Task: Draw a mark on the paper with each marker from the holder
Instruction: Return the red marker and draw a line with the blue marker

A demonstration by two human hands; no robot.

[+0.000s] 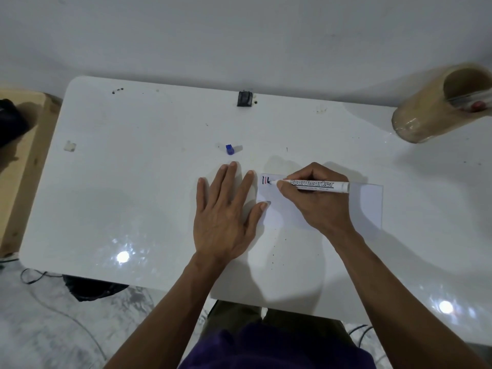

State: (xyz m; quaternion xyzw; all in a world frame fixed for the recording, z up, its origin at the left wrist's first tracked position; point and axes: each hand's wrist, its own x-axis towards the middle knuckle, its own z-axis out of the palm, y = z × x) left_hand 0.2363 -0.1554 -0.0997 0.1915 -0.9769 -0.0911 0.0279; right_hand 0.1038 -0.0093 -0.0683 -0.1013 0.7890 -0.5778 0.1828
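right hand pinches marker near tip, nib on paper top-left by marks | left hand flat, empty, thumb pinning paper edge | marker light, rigid, slick: hold low | paper thin, slides | holder far right

White glossy table with ink specks, small black clip-like block at its far edge, pale scrap, maybe tape, toward the left, wooden furniture beside the left edge with a dark object on it, cables on marbled floor.
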